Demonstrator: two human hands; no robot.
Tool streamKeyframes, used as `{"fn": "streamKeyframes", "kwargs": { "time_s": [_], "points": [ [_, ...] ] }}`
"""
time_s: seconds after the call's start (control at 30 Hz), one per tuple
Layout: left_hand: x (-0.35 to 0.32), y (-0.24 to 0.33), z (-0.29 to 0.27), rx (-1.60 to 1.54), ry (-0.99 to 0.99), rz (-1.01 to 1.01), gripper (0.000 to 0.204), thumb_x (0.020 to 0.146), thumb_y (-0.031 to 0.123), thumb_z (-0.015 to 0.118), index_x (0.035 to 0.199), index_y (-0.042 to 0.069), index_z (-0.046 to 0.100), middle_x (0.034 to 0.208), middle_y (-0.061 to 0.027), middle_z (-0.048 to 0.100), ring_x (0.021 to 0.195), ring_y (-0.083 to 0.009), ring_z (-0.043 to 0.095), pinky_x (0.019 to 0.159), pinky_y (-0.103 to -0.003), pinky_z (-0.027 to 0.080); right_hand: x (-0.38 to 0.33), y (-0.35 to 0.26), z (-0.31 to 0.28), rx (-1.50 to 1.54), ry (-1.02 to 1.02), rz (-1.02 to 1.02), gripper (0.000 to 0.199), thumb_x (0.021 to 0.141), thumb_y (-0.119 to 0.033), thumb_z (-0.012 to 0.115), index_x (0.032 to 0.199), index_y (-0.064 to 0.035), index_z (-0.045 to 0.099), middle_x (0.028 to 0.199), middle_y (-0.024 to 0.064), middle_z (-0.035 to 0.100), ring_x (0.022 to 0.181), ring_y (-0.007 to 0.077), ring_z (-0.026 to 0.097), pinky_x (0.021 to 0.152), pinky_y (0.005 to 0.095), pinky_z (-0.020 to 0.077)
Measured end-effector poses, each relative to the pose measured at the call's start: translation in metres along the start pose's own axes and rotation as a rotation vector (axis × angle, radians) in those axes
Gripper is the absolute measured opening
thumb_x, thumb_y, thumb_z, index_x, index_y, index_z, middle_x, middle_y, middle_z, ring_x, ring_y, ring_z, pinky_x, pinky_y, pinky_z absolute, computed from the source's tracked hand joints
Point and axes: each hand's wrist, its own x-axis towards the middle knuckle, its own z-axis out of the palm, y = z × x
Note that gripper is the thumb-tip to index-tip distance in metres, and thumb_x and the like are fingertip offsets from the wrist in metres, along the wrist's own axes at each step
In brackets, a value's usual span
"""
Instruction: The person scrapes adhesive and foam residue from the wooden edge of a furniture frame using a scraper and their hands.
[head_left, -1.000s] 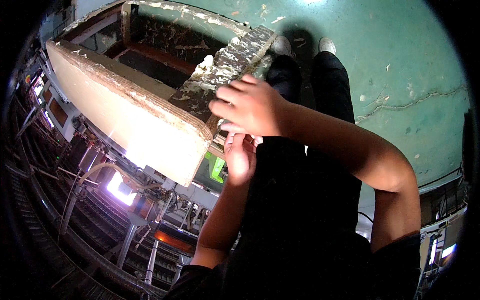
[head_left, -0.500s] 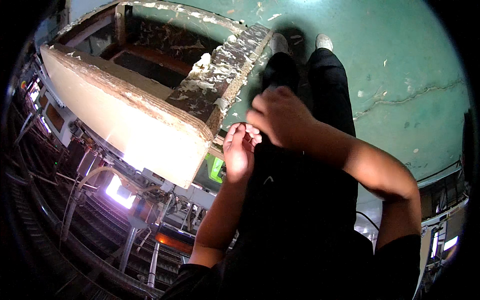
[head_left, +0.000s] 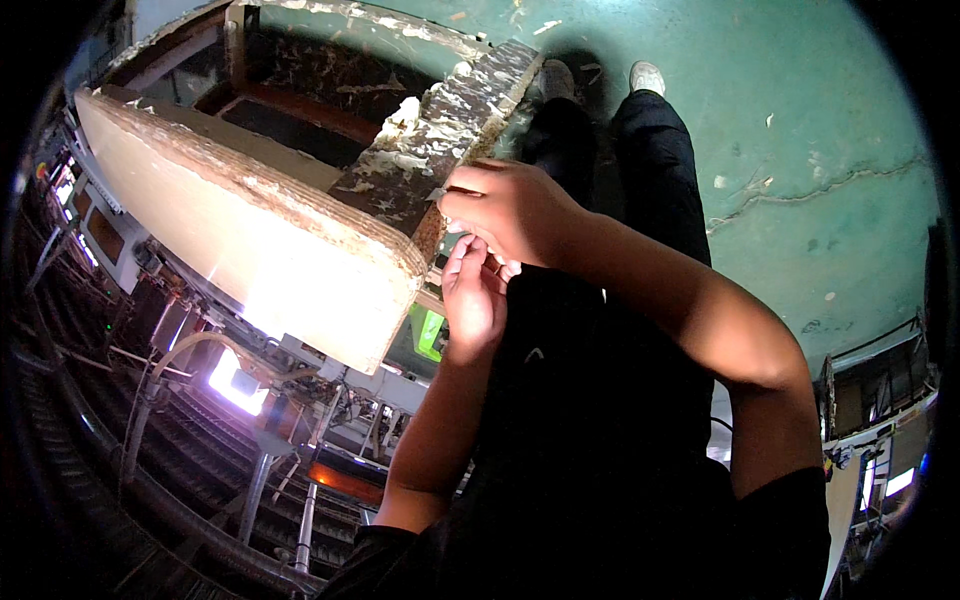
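Note:
A wooden furniture frame (head_left: pixel 250 205) with a rounded, pale side panel stands to my left. Its dark brown rail (head_left: pixel 405 165) carries torn, whitish scraps (head_left: pixel 402 122) stuck over the surface. My right hand (head_left: pixel 515 212) is closed beside the rail's near end, thumb and fingers drawn together; whatever it may hold is hidden behind the knuckles. Just below it, my left hand (head_left: pixel 475 300) has its palm turned up and its fingers curled in, close under the right fingertips. Anything inside the left hand is too small or too covered to make out.
Green floor (head_left: pixel 800 130) with a long crack and scattered scraps lies ahead and to the right. A bright green object (head_left: pixel 428 332) shows below the frame. Machinery with metal pipes (head_left: pixel 255 500) fills the lower left. My shoe (head_left: pixel 647 78) is near the rail's far end.
My right hand has moved left and slightly down, from above my left hand to the rail's edge. The left hand has barely moved, its fingers still curled.

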Motion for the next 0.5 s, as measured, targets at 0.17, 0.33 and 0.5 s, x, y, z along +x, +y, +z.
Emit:
{"fn": "streamKeyframes", "kwargs": {
  "time_s": [0.17, 0.33, 0.5],
  "points": [
    [0.001, -0.002, -0.008, -0.009, -0.027, 0.002, 0.013, 0.106, 0.015, 0.054, 0.109, 0.004, 0.061, 0.091, -0.0048, 0.066, 0.077, -0.0181, 0.066, 0.072, -0.035, 0.058, 0.002, 0.005, 0.005, 0.006, -0.01, -0.019, 0.024, 0.075, -0.015, 0.072, 0.091, -0.0084, 0.056, 0.093, 0.0091, 0.057, 0.09, 0.0334, 0.064, 0.075, 0.0431, 0.0548],
    [0.003, 0.002, -0.013, -0.063, 0.002, 0.022, 0.016, 0.106, 0.021, 0.055, 0.112, 0.007, 0.061, 0.099, -0.0057, 0.068, 0.089, -0.0184, 0.067, 0.082, -0.037, 0.056, -0.002, 0.004, 0.013, 0.018, 0.065, -0.029, 0.022, 0.075, -0.015, 0.071, 0.09, -0.008, 0.056, 0.095, 0.0099, 0.058, 0.092, 0.0348, 0.063, 0.077, 0.0435, 0.0544],
    [0.001, 0.013, -0.008, -0.192, -0.195, -0.004, 0.026, 0.106, 0.022, 0.052, 0.127, 0.008, 0.058, 0.119, -0.0052, 0.067, 0.117, -0.0238, 0.063, 0.105, -0.045, 0.049, -0.008, -0.008, 0.019, 0.105, 0.191, 0.025, 0.02, 0.078, -0.016, 0.07, 0.089, -0.0065, 0.057, 0.098, 0.0127, 0.06, 0.093, 0.0361, 0.061, 0.08, 0.046, 0.0529]
  ]
}}
